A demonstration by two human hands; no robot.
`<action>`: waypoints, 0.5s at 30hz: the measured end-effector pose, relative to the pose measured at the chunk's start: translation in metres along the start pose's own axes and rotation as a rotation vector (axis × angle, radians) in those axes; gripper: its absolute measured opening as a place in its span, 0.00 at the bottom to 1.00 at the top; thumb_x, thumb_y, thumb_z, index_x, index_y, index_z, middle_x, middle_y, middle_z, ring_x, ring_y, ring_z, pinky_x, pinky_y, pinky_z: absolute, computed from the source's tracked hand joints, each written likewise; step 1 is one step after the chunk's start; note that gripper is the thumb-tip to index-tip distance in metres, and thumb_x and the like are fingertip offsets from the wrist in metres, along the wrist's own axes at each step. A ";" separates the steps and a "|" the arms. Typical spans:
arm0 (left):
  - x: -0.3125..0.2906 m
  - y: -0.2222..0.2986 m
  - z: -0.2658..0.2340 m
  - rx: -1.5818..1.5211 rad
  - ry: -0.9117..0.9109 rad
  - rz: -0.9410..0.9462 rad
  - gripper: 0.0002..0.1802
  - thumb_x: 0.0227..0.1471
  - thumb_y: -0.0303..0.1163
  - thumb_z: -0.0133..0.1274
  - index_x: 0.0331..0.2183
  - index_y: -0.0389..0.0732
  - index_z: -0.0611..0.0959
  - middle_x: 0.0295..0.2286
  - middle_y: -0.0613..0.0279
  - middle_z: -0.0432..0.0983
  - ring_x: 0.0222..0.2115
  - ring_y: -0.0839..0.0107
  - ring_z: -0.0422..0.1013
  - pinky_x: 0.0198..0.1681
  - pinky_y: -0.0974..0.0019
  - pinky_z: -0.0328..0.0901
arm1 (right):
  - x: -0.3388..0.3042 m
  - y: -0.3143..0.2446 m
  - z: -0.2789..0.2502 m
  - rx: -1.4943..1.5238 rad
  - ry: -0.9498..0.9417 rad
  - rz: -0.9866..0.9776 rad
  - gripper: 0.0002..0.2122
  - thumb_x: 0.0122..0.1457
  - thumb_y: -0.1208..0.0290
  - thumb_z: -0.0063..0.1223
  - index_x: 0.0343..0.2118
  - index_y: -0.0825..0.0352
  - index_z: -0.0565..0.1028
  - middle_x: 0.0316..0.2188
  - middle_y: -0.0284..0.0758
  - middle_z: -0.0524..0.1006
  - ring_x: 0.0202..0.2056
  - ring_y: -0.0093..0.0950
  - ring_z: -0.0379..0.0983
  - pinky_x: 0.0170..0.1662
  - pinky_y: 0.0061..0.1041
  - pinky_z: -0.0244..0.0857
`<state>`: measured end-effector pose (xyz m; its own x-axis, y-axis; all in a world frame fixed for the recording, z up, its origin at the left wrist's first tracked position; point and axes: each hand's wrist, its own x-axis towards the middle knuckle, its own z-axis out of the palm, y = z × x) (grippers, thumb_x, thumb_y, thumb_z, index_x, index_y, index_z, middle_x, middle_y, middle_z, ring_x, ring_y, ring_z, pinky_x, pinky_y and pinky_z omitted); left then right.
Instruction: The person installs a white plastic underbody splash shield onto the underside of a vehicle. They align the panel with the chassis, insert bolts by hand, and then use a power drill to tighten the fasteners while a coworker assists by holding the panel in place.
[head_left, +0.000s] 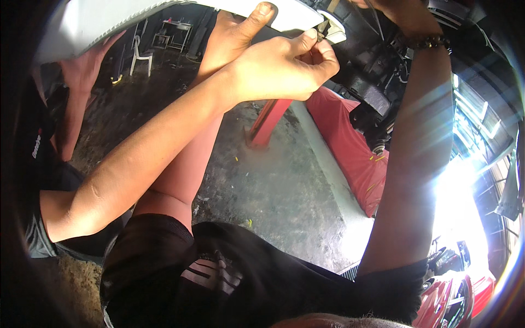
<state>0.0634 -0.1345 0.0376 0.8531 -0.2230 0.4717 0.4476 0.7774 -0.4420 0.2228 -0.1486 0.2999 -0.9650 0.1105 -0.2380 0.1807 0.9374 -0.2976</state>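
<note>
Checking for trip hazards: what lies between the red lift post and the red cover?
Head view: only bare stained concrete floor between the red lift post and the red cover.

Harsh glare lower right, dim shaded left, fisheye-bent dark rim

No packages, labels, signs or screens anywhere in view

White panel (98, 19) overhead, dark underbody parts (372, 71) right; open room below toward concrete floor (273, 180).
</note>
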 end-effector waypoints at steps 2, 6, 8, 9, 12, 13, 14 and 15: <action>0.010 -0.008 -0.001 0.066 0.054 0.044 0.02 0.53 0.20 0.61 0.31 0.34 0.83 0.28 0.62 0.78 0.33 0.70 0.73 0.45 0.68 0.68 | 0.010 -0.034 -0.024 0.000 -0.374 0.171 0.60 0.41 0.34 0.71 0.63 0.82 0.55 0.51 0.47 0.71 0.43 0.29 0.74 0.53 0.29 0.70; -0.005 -0.003 0.002 -0.001 0.020 -0.067 0.03 0.54 0.21 0.63 0.31 0.34 0.83 0.26 0.64 0.78 0.31 0.73 0.74 0.44 0.68 0.68 | 0.022 0.005 -0.014 0.077 -0.156 -0.174 0.44 0.56 0.42 0.63 0.60 0.80 0.63 0.55 0.46 0.70 0.48 0.30 0.74 0.54 0.29 0.69; -0.005 -0.008 0.003 0.087 -0.003 0.040 0.04 0.54 0.21 0.63 0.32 0.34 0.83 0.27 0.64 0.78 0.31 0.73 0.74 0.44 0.67 0.68 | -0.003 0.005 -0.016 -0.012 0.090 0.200 0.35 0.61 0.48 0.59 0.58 0.77 0.67 0.56 0.44 0.70 0.49 0.29 0.74 0.54 0.27 0.68; 0.016 -0.011 -0.003 0.107 0.076 0.001 0.04 0.54 0.21 0.63 0.32 0.34 0.83 0.27 0.64 0.79 0.31 0.73 0.75 0.44 0.67 0.68 | -0.049 -0.031 -0.001 -0.065 0.286 0.496 0.30 0.64 0.51 0.57 0.56 0.76 0.70 0.56 0.43 0.70 0.50 0.28 0.74 0.54 0.26 0.68; 0.012 -0.008 -0.004 0.103 0.008 0.046 0.04 0.55 0.21 0.62 0.34 0.32 0.83 0.33 0.59 0.79 0.39 0.70 0.75 0.49 0.68 0.69 | -0.052 -0.038 0.004 -0.555 0.352 0.595 0.19 0.68 0.61 0.54 0.54 0.72 0.74 0.55 0.39 0.72 0.50 0.25 0.73 0.52 0.23 0.67; 0.011 -0.009 -0.002 0.097 0.015 0.061 0.04 0.55 0.22 0.62 0.34 0.32 0.83 0.33 0.59 0.79 0.39 0.70 0.75 0.48 0.69 0.69 | -0.032 -0.057 0.018 -0.940 0.153 0.322 0.18 0.67 0.65 0.56 0.53 0.71 0.73 0.52 0.37 0.73 0.49 0.23 0.73 0.51 0.21 0.67; 0.013 -0.009 -0.003 0.088 0.025 0.032 0.05 0.55 0.23 0.62 0.34 0.33 0.83 0.32 0.60 0.80 0.38 0.71 0.76 0.47 0.70 0.70 | -0.020 -0.066 0.032 -0.962 0.145 0.288 0.16 0.65 0.69 0.57 0.53 0.71 0.72 0.50 0.36 0.73 0.48 0.22 0.73 0.49 0.20 0.67; 0.000 -0.007 0.000 0.095 -0.025 0.064 0.06 0.56 0.24 0.63 0.35 0.33 0.83 0.32 0.60 0.80 0.37 0.73 0.76 0.46 0.71 0.70 | 0.005 -0.053 0.035 -0.974 0.131 0.164 0.16 0.64 0.72 0.58 0.53 0.70 0.72 0.48 0.34 0.74 0.47 0.20 0.72 0.48 0.19 0.66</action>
<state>0.0605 -0.1403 0.0406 0.8714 -0.1571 0.4647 0.3639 0.8422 -0.3978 0.2152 -0.2091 0.2815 -0.9660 0.2433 -0.0873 0.1349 0.7627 0.6325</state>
